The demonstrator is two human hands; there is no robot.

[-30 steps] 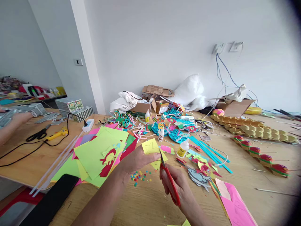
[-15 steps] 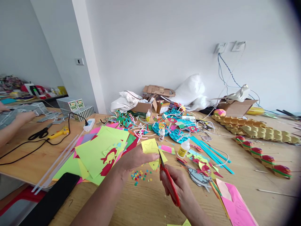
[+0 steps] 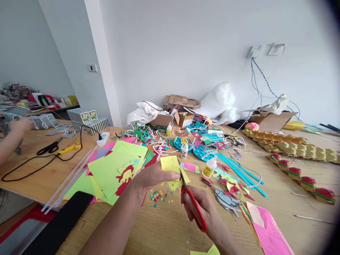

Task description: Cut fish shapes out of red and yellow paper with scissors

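My left hand (image 3: 154, 177) pinches a piece of yellow paper (image 3: 170, 164) with a star-like outline and a fish shape drawn on it. Red-handled scissors (image 3: 197, 209) are gripped in my right hand (image 3: 202, 202), their blades at the right side of the paper. Under and beside my left hand lie small coloured paper dots (image 3: 158, 197). A stack of bright green and yellow sheets (image 3: 106, 173) spreads to the left, with a red and yellow fish cutout (image 3: 126, 174) on top. Right of the paper stands a white glue bottle (image 3: 209, 167).
Paper scraps (image 3: 231, 186), a grey fish cutout (image 3: 227, 202) and pink paper (image 3: 268, 226) lie to the right. Painted egg-carton strips (image 3: 302, 175) sit farther right. At left are a yellow glue gun (image 3: 69, 147), black scissors (image 3: 49, 147) and another person's hand (image 3: 22, 124).
The whole view has shifted slightly, so things sit a little farther right. My hands keep nearly the same hold on paper and scissors. The other person's hand at left has moved.
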